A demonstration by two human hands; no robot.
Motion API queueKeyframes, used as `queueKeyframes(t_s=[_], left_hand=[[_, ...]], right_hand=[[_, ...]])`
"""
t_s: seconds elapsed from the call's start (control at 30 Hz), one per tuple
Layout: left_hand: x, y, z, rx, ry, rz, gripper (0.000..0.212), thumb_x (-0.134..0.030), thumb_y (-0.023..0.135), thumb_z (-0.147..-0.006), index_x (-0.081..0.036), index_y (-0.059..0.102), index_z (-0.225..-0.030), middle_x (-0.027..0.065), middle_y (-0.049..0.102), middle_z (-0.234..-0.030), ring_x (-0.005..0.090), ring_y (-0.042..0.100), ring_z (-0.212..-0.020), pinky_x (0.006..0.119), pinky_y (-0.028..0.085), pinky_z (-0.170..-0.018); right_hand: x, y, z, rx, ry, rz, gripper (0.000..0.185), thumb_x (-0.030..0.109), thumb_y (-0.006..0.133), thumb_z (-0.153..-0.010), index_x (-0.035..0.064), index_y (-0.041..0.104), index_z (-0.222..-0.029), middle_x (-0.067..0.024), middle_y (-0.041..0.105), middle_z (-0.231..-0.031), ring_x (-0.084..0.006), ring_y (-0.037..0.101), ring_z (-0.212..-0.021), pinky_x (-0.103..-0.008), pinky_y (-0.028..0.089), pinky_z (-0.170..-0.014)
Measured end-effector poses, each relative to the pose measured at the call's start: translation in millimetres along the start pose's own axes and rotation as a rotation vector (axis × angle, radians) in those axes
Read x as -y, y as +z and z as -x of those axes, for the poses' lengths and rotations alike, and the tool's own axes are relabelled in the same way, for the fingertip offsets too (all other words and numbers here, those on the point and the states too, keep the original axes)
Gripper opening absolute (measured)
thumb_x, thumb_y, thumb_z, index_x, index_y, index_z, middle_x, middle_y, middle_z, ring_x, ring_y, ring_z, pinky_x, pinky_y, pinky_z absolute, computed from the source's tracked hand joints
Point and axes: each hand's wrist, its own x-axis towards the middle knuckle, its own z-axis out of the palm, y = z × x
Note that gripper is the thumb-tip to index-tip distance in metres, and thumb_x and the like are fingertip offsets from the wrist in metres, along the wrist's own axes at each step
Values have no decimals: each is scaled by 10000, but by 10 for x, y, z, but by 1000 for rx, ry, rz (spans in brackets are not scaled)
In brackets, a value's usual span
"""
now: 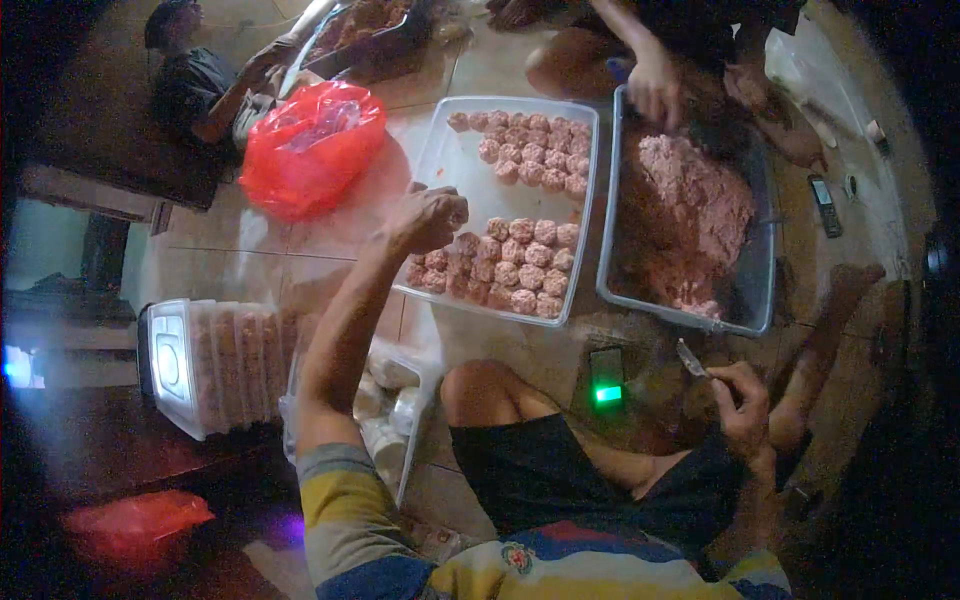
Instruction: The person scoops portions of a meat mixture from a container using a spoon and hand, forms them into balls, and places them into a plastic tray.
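Note:
My left hand [433, 217] is over the left side of a clear plastic tray [457, 195], its fingers curled; whether something lies inside them cannot be seen. Rows of raw minced-meat balls [531, 251] fill the tray's near part, and more rows lie in its far part. My right hand [739, 401] pinches a small, clear utensil [690, 358], perhaps a plastic spoon, above the floor near my leg. To the right of the tray stands a deep plastic tub [763, 285] holding a large mass of minced meat [709, 199].
A co-worker's hand [656, 90] is over the tub's far end. Left lie a red plastic bag [311, 150], stacked containers [232, 367] and a white crate [420, 367] with wrapped items. A digital scale [607, 379] with a lit green display is before me; a phone [825, 206] lies right.

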Motion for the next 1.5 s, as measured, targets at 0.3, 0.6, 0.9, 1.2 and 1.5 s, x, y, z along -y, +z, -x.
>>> queueKeyframes(t_s=[0.3,0.6,0.9,1.2,1.5], left_hand=[[-125,-4,31,119,-75,-152,174,-247,599,-776,-202,621,-942,45,658,-951,238,635,-866,530,361,-896],[-80,34,171,-135,-45,-143,306,-409,610,-834,-150,634,-995,96,676,-962,274,634,-916,498,388,-911],[-1952,-444,285,-524,47,315,182,-196,729,-783,-33,650,-795,121,663,-717,223,642,-658,334,483,-600],[-3527,1225,92,-338,197,522,259,-205,724,-732,-69,628,-931,106,601,-1016,287,573,-932,403,438,-814],[-3846,2215,-506,13,666,-518,567,-297,615,-805,-287,428,-1340,71,373,-1419,277,406,-1243,506,241,-1080]], right_hand=[[-105,-2,-25,37,35,28,122,11,595,-813,19,644,-924,-104,584,-824,-236,559,-760,-325,442,-707],[-88,-19,154,-48,72,-29,130,50,572,-853,0,635,-955,-99,607,-873,-208,583,-815,-325,455,-749],[-510,-180,428,-436,152,-157,154,53,651,-813,17,644,-963,-115,655,-987,-232,616,-917,-342,472,-879],[-39,-770,664,-404,-1,-28,112,94,631,-834,23,646,-919,-126,673,-910,-241,651,-906,-327,499,-806],[-227,-956,1062,-371,-65,59,147,172,633,-836,45,649,-908,-127,675,-907,-270,652,-845,-347,478,-788]])
